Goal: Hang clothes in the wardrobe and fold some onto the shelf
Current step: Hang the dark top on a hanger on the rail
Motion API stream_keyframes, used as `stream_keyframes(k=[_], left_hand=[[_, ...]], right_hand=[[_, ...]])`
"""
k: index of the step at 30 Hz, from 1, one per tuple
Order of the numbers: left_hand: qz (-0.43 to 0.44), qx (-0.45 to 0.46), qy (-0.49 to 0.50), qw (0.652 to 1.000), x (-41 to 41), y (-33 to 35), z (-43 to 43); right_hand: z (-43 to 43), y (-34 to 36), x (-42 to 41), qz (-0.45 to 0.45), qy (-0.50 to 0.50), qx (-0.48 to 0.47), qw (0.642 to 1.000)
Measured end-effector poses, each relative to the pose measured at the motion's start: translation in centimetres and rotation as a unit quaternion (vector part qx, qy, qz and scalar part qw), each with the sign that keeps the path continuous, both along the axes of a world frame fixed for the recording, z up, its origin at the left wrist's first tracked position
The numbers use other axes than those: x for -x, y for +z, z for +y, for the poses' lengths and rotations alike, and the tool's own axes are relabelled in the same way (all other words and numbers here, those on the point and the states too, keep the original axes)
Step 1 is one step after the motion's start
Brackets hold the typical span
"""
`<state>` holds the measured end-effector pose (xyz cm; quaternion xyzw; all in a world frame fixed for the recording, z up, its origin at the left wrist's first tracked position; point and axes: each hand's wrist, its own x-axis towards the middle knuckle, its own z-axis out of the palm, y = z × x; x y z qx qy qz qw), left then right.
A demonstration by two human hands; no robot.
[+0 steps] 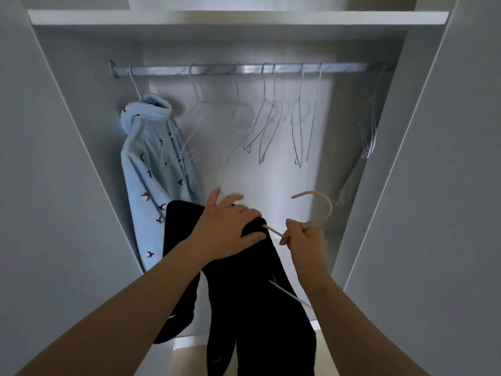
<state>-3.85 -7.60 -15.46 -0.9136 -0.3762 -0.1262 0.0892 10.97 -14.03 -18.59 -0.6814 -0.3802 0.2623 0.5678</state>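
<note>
Head view:

1. Right fingers (292, 227): curled, pinching the pink hanger (324, 210) at the base of its hook. The hook points up toward the rail and hangs on nothing.
2. Right hand (307, 241): raised in front of the wardrobe opening, just right of the left hand.
3. Left fingers (233, 198): outer ones spread and lifted. Forefinger and thumb appear to close on the top fold of the black garment (244, 308), though the grip is partly hidden.
4. Left hand (226, 226): lies over the fold, where the cloth crosses the hanger.
5. Black garment: draped over the pink hanger and held in both hands below the rail. Two lengths hang down toward the floor. It is not yet in the wardrobe.
6. Blue garment (146, 172): already hung at the left end of the rail (244, 69), just beside the black one.
7. Empty hangers (267, 126): several pale wire ones along the rail, a few more at the far right.
8. Shelf (238, 17): above the rail. Its top is not visible, so any folded items cannot be told.
9. Status, judged: one piece hung, a second ready to be hooked on, and folding is not seen to have begun.
</note>
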Motion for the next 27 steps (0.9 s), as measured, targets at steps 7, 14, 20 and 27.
stream_keyframes(k=[7,14,20,27], left_hand=[[-0.178,0.079,0.031,0.980,-0.2,-0.8,-0.4],[-0.319,0.060,0.094,0.941,-1.3,0.9,-0.3],[-0.321,0.044,0.106,0.940,-0.9,1.9,0.3],[-0.403,0.031,0.131,0.905,3.1,3.6,2.1]], right_hand=[[0.2,2.1,-0.2,-0.099,-0.113,-0.208,0.967],[0.2,-0.5,1.9,-0.080,0.192,-0.058,0.976],[0.9,-0.9,1.6,0.035,0.341,0.014,0.939],[0.3,-5.1,-1.6,-0.297,0.381,0.288,0.827]])
